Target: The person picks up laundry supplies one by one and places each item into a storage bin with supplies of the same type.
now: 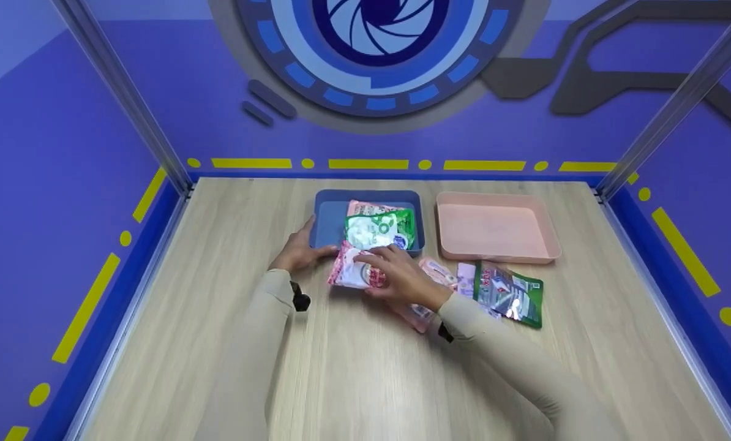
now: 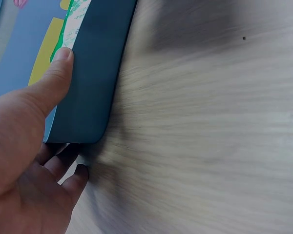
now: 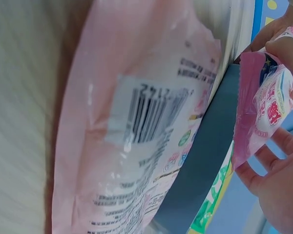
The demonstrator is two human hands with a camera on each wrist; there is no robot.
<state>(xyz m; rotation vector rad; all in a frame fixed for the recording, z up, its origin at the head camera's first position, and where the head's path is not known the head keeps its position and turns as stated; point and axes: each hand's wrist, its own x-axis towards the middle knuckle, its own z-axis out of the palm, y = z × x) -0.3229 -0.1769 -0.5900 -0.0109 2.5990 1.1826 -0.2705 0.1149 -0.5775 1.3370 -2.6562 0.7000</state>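
My left hand (image 1: 299, 252) grips the near left corner of a blue tray (image 1: 327, 223). In the left wrist view its thumb (image 2: 58, 73) lies at the rim and the other fingers bend around the corner. A green-and-white packet (image 1: 371, 231) lies inside the tray, over a pink packet (image 1: 359, 207). With my right hand (image 1: 405, 275) I hold a pink-and-white packet (image 1: 350, 269) just in front of the tray's near wall. The right wrist view shows this packet (image 3: 266, 105) pinched between thumb and fingers.
A pink tray (image 1: 494, 226) stands right of the blue one. In front lie a green-edged dark packet (image 1: 509, 294), a purple packet (image 1: 465, 277) and pink packets (image 1: 439, 272), partly hidden by my right arm. One, with a barcode, fills much of the right wrist view (image 3: 136, 122).
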